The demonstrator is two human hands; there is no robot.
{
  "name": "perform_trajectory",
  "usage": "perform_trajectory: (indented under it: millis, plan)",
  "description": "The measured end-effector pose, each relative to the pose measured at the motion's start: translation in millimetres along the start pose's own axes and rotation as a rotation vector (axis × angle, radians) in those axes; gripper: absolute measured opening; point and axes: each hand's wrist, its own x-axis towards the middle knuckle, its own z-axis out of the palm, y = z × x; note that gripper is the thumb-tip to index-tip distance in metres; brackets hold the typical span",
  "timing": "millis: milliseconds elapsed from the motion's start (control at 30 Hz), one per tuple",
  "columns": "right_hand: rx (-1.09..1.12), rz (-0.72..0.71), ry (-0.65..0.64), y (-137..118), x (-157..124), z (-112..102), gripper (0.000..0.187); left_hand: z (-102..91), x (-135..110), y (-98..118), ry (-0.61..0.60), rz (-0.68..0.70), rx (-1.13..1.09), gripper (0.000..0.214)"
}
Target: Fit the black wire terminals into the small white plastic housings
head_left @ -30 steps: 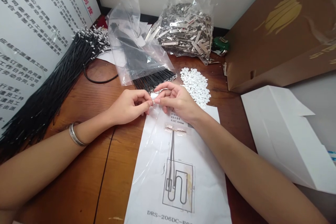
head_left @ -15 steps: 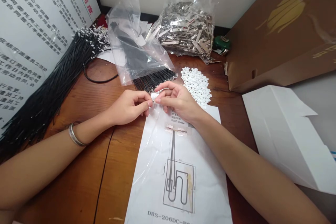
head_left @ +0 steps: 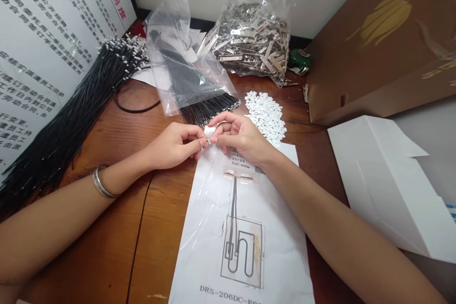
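My left hand (head_left: 176, 145) and my right hand (head_left: 238, 135) meet fingertip to fingertip above the top edge of a printed drawing sheet (head_left: 242, 228). Both pinch a tiny part between thumb and forefinger; it is too small to name. A thin clear film lies over the sheet's left side. A sample piece with a black wire (head_left: 234, 199) is fixed on the sheet. Just beyond my hands lie the ends of black wires (head_left: 210, 104) and a pile of small white plastic pieces (head_left: 265, 111).
A large bundle of black wires (head_left: 71, 118) runs along the left beside a text board. A clear bag (head_left: 178, 71) covers more wires. A bag of metal strips (head_left: 249, 42) stands at the back. A brown paper bag (head_left: 384, 42) and white paper bag (head_left: 388, 185) lie right.
My hands stay pinched together at the same spot; the fingers shift only slightly.
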Motion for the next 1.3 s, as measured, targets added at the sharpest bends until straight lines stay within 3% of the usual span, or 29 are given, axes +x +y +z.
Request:
perform_trajectory:
  millis: [433,1300]
  plan:
    - [-0.01,0.014,-0.04,-3.1,-0.9,0.5,0.033,-3.2,-0.5,0.5,-0.066,-0.014,0.028,0.02]
    - [0.007,0.027,-0.008,-5.8,-3.0,4.1,0.03,-3.2,0.4,2.7,-0.056,-0.024,0.016,0.021]
